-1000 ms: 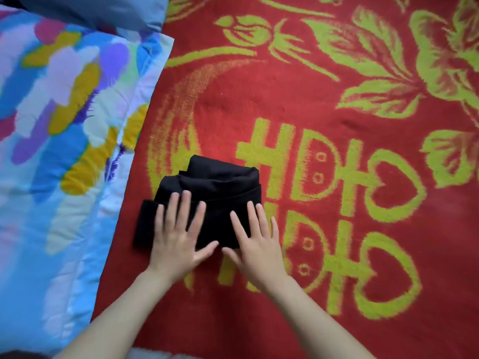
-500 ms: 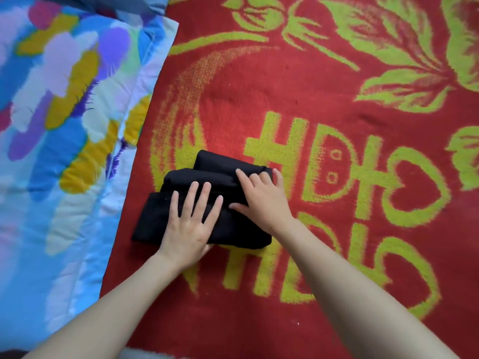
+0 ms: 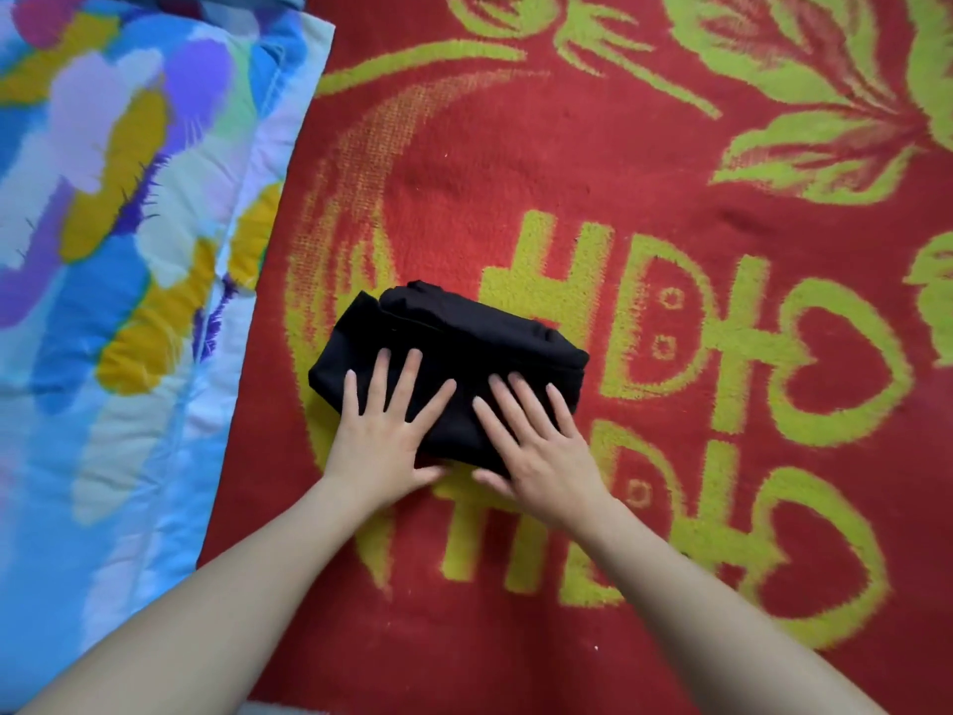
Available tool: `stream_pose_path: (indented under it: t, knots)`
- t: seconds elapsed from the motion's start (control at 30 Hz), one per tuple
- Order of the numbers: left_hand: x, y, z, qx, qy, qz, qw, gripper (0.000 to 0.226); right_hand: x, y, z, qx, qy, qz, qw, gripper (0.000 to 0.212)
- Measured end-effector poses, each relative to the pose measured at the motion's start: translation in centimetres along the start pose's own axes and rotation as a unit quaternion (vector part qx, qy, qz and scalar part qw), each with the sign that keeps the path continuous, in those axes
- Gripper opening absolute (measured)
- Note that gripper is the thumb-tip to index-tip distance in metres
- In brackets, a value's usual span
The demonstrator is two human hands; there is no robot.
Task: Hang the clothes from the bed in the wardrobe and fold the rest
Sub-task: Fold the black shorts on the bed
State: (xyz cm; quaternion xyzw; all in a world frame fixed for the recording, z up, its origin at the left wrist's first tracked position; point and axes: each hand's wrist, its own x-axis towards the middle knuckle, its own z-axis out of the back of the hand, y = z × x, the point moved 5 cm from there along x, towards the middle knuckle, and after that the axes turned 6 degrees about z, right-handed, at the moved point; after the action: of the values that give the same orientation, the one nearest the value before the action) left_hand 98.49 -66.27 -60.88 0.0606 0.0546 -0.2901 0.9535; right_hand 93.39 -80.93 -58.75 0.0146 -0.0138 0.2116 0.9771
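Both bare forearms come in from the bottom edge and converge toward the middle. The left hand [image 3: 384, 436] lies palm down, its fingers [image 3: 380, 379] straight and fanned apart, thumb stretched out to the right along the near edge of the folded black cloth garment [image 3: 454, 338]. The right hand [image 3: 541, 456] lies just beside it, also palm down, with its fingers [image 3: 515, 399] straight, closer together and angled up and to the left. Its thumb points left toward the other thumb, and the two thumb tips are near each other but apart.

Each grip is wide and flat and closes round nothing: the hands only press on top of the garment. The garment sits under the fingers and front of both palms. Its thicker rolled layers lie beyond the fingertips, its left corner juts out past the left hand's little finger, and its right end reaches just past the right hand's little finger. The heels of both hands rest off the garment, on the red plush blanket with yellow-green flowers and hearts [image 3: 515, 157] that carries it. Well to the left of the left hand, a quilted cover with blue, purple, yellow and white brush-stroke patches [image 3: 113, 260] overlaps the blanket's edge.
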Motion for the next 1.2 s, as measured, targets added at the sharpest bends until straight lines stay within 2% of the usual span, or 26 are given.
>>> stream_pose_path:
  t: [0.1,0.17,0.2,0.3,0.4,0.57,0.63,0.7,0.77,0.87,1.0,1.03,1.1,1.2]
  knots:
    - [-0.3,0.5,-0.3,0.021,0.01,-0.022,0.999,0.116,-0.6,-1.2,-1.9,0.009,0.126,0.027,0.992,0.1]
    - [-0.2,0.6,-0.3,0.021,0.018,-0.024,0.999,0.117,-0.6,-2.0,-2.3,0.025,0.129,0.04,0.991,0.105]
    - [-0.3,0.5,-0.4,0.013,0.021,-0.02,0.999,0.117,-1.1,-2.2,-2.2,0.027,0.112,0.048,0.992,0.101]
    - [-0.4,0.4,-1.0,-0.003,0.041,0.004,0.999,0.119,-3.2,-2.6,-1.8,0.003,0.019,0.055,0.998,0.066]
    - [-0.5,0.3,-2.1,0.014,0.085,0.013,0.996,0.12,-3.1,-2.1,-1.5,0.008,-0.006,0.059,0.998,0.046]
    - [-0.3,-0.4,-0.9,0.048,0.083,0.042,0.995,0.127,-0.2,-1.7,1.2,-0.007,-0.014,0.085,0.996,0.036]
    - [-0.8,-1.2,1.0,0.031,0.032,0.069,0.997,0.127,-0.2,-1.7,3.7,0.004,-0.024,0.095,0.995,0.036]
    - [-1.6,-2.3,2.5,-0.008,-0.048,0.09,0.995,0.114,-0.5,-1.6,6.7,0.013,-0.037,0.104,0.994,0.036]
    - [-3.5,-3.5,4.4,-0.04,-0.131,0.12,0.983,0.096,-1.1,-0.8,10.0,0.008,-0.043,0.144,0.989,0.036]
    - [-6.6,-5.2,8.0,-0.08,-0.224,0.146,0.96,0.057,-2.3,0.5,15.2,-0.007,-0.053,0.215,0.975,0.033]
    - [-11.8,-5.0,14.7,-0.17,-0.271,0.11,0.941,0.038,-4.5,2.4,22.5,-0.038,-0.086,0.329,0.939,0.039]
    - [-13.1,-4.6,16.4,-0.166,-0.282,0.103,0.939,0.035,-4.9,2.9,23.9,-0.046,-0.095,0.352,0.93,0.035]
    - [-15.9,-3.6,19.5,-0.144,-0.291,0.093,0.941,0.044,-5.6,4.3,26.4,-0.054,-0.123,0.389,0.912,0.028]
    - [-20.6,-2.9,23.5,-0.076,-0.307,0.115,0.942,0.048,-6.6,7.0,29.1,-0.056,-0.164,0.438,0.882,0.026]
